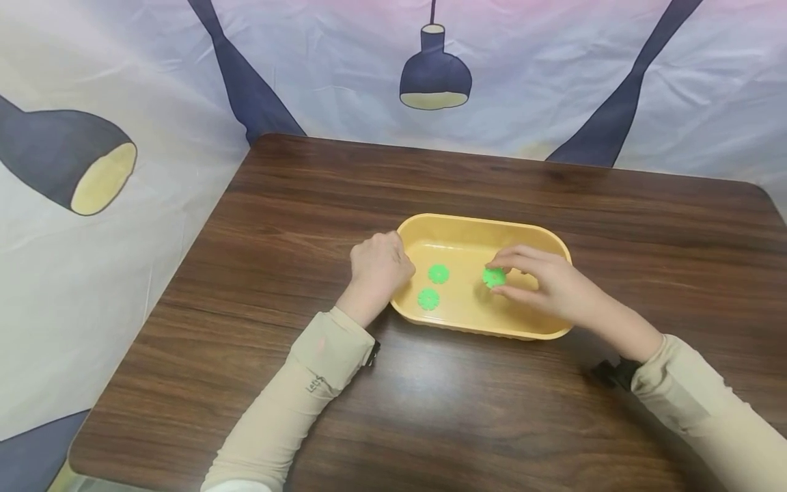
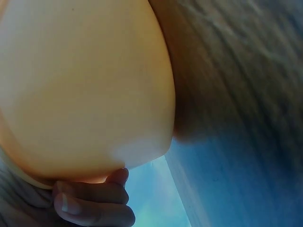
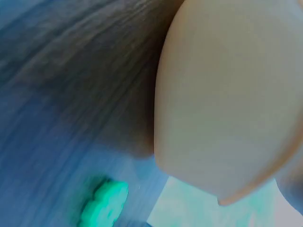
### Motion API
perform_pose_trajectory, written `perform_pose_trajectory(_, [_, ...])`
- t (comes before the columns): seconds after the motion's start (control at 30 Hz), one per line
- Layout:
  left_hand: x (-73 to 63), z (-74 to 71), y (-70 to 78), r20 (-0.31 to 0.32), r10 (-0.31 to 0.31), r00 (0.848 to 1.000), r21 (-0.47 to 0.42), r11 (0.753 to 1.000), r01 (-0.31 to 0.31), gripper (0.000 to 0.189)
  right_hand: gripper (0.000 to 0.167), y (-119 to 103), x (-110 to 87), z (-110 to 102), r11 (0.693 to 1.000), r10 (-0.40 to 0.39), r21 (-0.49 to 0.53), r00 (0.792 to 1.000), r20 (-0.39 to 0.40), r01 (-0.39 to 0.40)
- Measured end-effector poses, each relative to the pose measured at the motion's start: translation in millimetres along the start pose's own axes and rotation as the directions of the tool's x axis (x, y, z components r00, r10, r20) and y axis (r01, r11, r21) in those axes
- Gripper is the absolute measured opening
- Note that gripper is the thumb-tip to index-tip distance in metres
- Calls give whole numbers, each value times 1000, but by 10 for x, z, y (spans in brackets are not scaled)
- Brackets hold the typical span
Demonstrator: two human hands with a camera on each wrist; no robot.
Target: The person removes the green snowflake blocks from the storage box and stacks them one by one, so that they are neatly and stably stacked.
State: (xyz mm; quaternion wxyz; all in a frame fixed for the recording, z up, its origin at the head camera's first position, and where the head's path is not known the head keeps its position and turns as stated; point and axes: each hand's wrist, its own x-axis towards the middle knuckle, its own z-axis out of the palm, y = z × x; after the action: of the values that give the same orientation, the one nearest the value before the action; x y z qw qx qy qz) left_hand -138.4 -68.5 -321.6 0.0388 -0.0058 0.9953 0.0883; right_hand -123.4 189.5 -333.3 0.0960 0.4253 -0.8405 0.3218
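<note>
A yellow oval-ended plastic tub (image 1: pixel 458 328) stands on the table. My left hand (image 1: pixel 382 265) is at its left end, fingers curled over the rim. In the left wrist view, those curled fingers (image 2: pixel 97 203) lie against the edge of the tub (image 2: pixel 90 94). Over the tub's right half, my right hand (image 1: pixel 547 280) pinches a green notched disc (image 1: pixel 494 277) between thumb and fingers. Two similar discs lie in the left half, one green disc (image 1: pixel 438 274) farther back and another green disc (image 1: pixel 428 298) closer to me. The right wrist view has a green notched piece (image 3: pixel 106 203) at lower left.
The dark wood-grain table (image 1: pixel 430 410) extends on all sides of the tub. A pale cloth backdrop (image 1: pixel 344 68) printed with lamps hangs behind its far edge and along the left. Dark bands sit at both wrists by the beige sleeves.
</note>
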Motion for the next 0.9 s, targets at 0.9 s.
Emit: perform_pose_trajectory(0.9, [13, 3, 16, 4, -1, 1000, -7, 1000, 1, 11, 36, 123, -952, -543, 926, 180, -313, 976, -121, -209])
